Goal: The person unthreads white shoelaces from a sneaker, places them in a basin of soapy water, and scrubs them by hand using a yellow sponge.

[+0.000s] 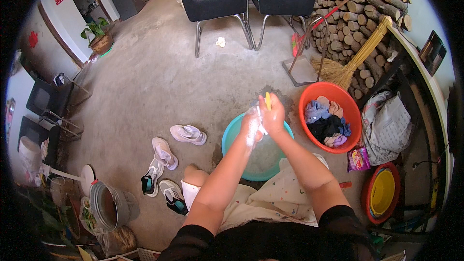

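Observation:
My right hand (274,114) grips a yellow-handled object (268,100), perhaps a brush; the fist hides most of it. Pressed close beside it, my left hand (250,121) is coated in white suds that run onto the wrist. A small white sudsy item (260,121) shows between the two hands, and its kind is hard to tell under the foam. Both hands are above a turquoise plastic basin (226,136) of cloudy water, which stands on the floor between my knees.
Right of the basin stands an orange-red tub (308,136) of clothes (328,123). A purple packet (359,159) and stacked basins (383,192) lie nearby. Leftward are white sneakers (187,135), grey shoes (154,175) and a metal bucket (123,204). Ahead are a dustpan (302,70), straw broom (357,58) and chairs (217,7).

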A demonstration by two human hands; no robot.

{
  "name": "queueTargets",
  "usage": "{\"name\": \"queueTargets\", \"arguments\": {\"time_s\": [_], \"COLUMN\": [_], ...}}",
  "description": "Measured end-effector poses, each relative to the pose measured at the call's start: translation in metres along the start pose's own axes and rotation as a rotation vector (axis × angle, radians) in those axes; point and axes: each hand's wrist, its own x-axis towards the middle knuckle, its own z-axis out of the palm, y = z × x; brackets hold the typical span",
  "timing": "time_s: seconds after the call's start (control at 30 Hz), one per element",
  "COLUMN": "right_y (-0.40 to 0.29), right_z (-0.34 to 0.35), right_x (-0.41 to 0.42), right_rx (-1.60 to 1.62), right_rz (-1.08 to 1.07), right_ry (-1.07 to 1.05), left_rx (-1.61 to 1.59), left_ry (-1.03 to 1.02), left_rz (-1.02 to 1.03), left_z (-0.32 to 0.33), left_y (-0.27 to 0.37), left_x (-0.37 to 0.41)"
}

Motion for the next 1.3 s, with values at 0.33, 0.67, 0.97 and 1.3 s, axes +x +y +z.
{"name": "queueTargets", "arguments": {"time_s": [0.33, 0.67, 0.97, 1.3], "right_y": [0.016, -0.018, -0.031, -0.021], "right_z": [0.003, 0.002, 0.003, 0.006], "right_x": [0.000, -0.033, -0.030, -0.034], "right_rx": [0.084, 0.064, -0.001, 0.002], "right_rz": [-0.063, -0.159, -0.179, -0.091], "right_ry": [0.023, -0.072, -0.027, -0.027], "left_rx": [0.468, -0.122, -0.124, 0.001], "left_ry": [0.035, -0.169, -0.297, -0.212], "left_rz": [0.057, -0.042, -0.027, -0.042], "left_z": [0.013, -0.043, -0.072, -0.029], "left_y": [0.007, -0.010, -0.003, 0.003], "left_x": [-0.020, 0.022, 0.027, 0.001]}}
